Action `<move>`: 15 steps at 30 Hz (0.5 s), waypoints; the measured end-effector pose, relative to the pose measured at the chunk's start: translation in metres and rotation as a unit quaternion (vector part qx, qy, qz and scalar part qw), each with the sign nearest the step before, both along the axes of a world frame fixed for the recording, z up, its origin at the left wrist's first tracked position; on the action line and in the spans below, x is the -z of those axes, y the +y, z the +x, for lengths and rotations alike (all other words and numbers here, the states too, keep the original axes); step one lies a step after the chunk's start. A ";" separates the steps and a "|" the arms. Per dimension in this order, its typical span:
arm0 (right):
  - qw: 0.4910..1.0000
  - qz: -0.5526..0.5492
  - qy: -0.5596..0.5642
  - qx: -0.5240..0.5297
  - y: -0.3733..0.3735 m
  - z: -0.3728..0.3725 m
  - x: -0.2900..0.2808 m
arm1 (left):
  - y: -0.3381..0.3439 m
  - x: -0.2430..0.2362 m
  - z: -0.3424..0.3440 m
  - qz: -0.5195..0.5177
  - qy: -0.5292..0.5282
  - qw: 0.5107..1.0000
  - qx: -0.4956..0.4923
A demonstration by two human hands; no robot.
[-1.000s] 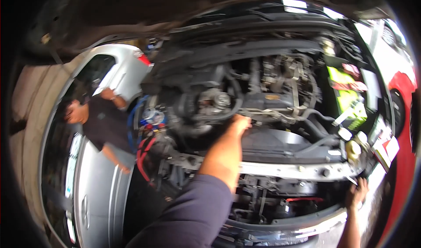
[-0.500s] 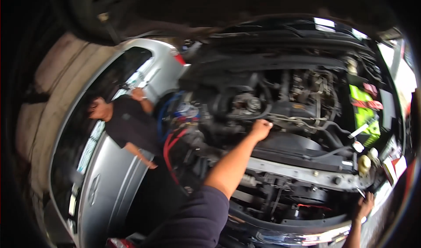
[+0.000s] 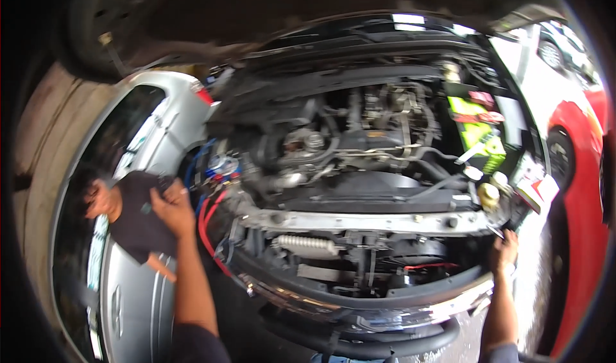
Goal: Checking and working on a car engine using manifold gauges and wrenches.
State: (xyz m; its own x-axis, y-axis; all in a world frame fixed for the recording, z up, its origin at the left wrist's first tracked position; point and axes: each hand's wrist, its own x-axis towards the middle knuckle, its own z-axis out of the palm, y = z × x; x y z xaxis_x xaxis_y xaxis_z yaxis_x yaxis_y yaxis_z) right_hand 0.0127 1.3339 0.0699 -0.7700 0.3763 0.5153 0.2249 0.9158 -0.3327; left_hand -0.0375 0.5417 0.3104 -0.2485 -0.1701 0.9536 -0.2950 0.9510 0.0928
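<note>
My left hand (image 3: 172,207) is raised at the left, away from the engine and in front of a co-worker's dark shirt. Its fingers are loosely bent, the thumb stands apart, and nothing shows in it. My right hand (image 3: 506,252) is closed at the front right corner of the engine bay. A thin silver rod-like tool (image 3: 495,232) sticks out of its fingers toward the metal front crossbar (image 3: 359,222); the rest of it is hidden in the hand. Beyond lies the uncovered engine (image 3: 385,129), with hoses and a black fan shroud (image 3: 369,186).
The raised hood (image 3: 269,3) hangs overhead. Red hoses (image 3: 206,225) and blue-and-red gauges (image 3: 223,166) lie at the left fender. A co-worker (image 3: 138,212) stands beside a silver vehicle (image 3: 122,299). A yellow-green cloth (image 3: 475,129) and a red-and-white box (image 3: 538,191) sit at right, near a red car (image 3: 581,234).
My left hand has moved from over the engine to the left, in front of the co-worker. The view has shifted right. My right hand stays at the front corner with the tool.
</note>
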 end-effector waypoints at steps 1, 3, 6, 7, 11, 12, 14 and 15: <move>0.997 0.045 0.055 0.006 -0.006 -0.001 -0.007 | -0.016 0.004 -0.005 0.079 -0.027 0.992 0.100; 0.999 -0.036 0.028 0.002 -0.019 0.003 -0.027 | -0.044 0.019 -0.011 0.191 -0.081 0.965 0.160; 0.997 -0.078 -0.024 -0.007 -0.042 0.013 -0.062 | -0.075 0.041 -0.007 0.189 -0.138 0.970 0.057; 0.990 -0.134 -0.030 -0.023 -0.049 0.016 -0.074 | -0.083 0.046 -0.003 0.156 -0.154 0.974 0.066; 0.968 -0.252 0.004 -0.013 -0.048 0.011 -0.124 | -0.103 0.053 0.011 0.106 -0.178 0.978 0.038; 0.960 -0.278 -0.019 0.003 -0.033 0.009 -0.140 | -0.107 0.052 0.014 0.122 -0.150 0.981 0.001; 0.960 -0.261 -0.060 0.085 0.003 -0.005 -0.165 | -0.114 0.052 0.019 0.139 -0.125 0.982 -0.031; 0.967 -0.247 -0.017 0.067 0.019 -0.012 -0.174 | -0.118 0.051 0.021 0.131 -0.118 0.984 -0.029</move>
